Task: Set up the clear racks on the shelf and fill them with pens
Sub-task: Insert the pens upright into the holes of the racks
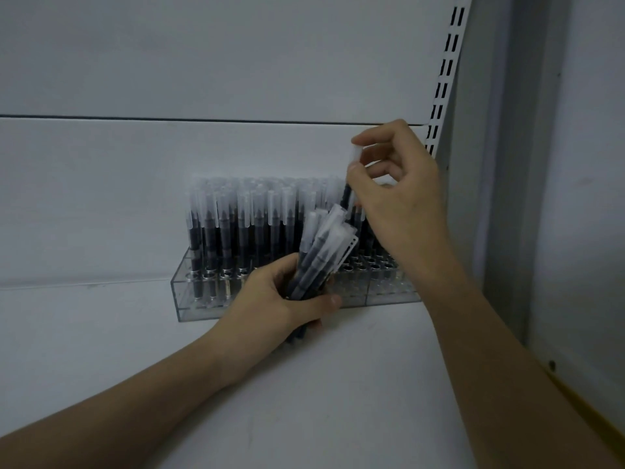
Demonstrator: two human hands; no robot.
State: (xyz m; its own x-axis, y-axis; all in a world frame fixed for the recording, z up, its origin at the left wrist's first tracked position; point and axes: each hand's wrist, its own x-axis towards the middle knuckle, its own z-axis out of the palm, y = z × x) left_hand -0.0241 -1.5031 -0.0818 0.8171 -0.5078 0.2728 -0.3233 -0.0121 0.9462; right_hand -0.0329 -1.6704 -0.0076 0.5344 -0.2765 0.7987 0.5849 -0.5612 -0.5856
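My right hand [392, 194] pinches one pen [351, 174] by its cap above the clear rack [270, 299] on the shelf [338, 384]; my left hand [280, 306] grips a bundle of pens [324, 245]. I judge them light, stiff, slippery; hold near the cap.

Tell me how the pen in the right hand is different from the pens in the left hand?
The right hand pinches a single pen; the left hand grips a bundle of pens. The single pen stands nearly upright above the clear rack; the bundle leans rightward before it. All have dark barrels and frosted caps.
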